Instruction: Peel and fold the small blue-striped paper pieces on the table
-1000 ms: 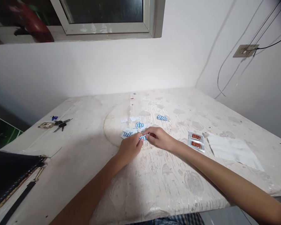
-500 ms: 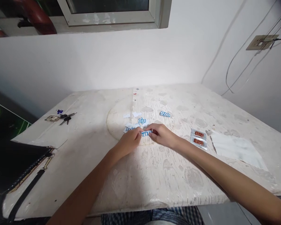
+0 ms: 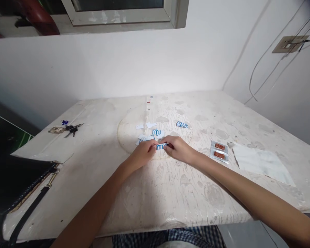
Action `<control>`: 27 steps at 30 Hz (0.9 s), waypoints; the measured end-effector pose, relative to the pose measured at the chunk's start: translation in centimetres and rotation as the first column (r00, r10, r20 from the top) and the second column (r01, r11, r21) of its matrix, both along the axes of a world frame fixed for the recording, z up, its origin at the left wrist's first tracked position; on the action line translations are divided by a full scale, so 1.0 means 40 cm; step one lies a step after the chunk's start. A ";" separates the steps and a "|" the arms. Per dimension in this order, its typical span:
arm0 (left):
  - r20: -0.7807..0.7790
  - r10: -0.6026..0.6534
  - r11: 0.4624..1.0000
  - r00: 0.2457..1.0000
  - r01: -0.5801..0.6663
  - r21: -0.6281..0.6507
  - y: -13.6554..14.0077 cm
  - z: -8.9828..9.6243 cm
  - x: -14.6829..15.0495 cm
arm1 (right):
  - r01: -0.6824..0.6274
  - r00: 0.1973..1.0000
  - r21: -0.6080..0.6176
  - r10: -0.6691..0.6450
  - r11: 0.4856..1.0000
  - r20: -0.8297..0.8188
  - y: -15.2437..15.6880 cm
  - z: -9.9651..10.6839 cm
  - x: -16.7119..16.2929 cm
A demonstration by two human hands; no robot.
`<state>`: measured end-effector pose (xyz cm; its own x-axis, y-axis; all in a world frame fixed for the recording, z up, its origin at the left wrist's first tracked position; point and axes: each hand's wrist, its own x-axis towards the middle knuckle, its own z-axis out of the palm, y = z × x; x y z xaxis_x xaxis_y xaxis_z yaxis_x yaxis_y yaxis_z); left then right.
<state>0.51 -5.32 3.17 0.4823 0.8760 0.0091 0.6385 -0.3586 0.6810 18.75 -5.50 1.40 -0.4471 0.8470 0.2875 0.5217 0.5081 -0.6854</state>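
Between my two hands is a small strip of white paper printed with blue rectangles [image 3: 160,147]. My left hand [image 3: 146,150] pinches its left end, and my right hand [image 3: 179,148] pinches the right end, both low over the table. Just beyond the fingers lie loose paper pieces with blue outlines [image 3: 156,132], partly hidden by my left hand. Blank white scraps [image 3: 151,125] rest a little farther back. Apart from these, a blue-and-white printed strip [image 3: 182,124] lies beyond my right hand.
Two blister packs with reddish-brown contents [image 3: 219,151] and a white cloth or paper sheet [image 3: 263,163] lie to the right. Keys [image 3: 71,128] and a black bag [image 3: 23,182] are on the left of the covered table [image 3: 155,203]. A wall socket [image 3: 289,44] has hanging cables.
The held strip has tilted slightly, so its printed face shows more evenly between the fingers. My hands stay in nearly the same place; the view has shifted a little.
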 end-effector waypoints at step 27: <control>-0.341 0.064 0.932 0.938 0.066 0.357 -0.019 -0.040 0.021 | 0.176 0.984 -0.002 -0.176 0.984 0.019 0.089 0.031 0.046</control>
<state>1.35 -6.08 1.58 0.5133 0.8438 0.1565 0.8070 -0.5366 0.2465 20.59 -1.94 2.62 -0.2967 0.9138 0.2773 0.6154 0.4049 -0.6763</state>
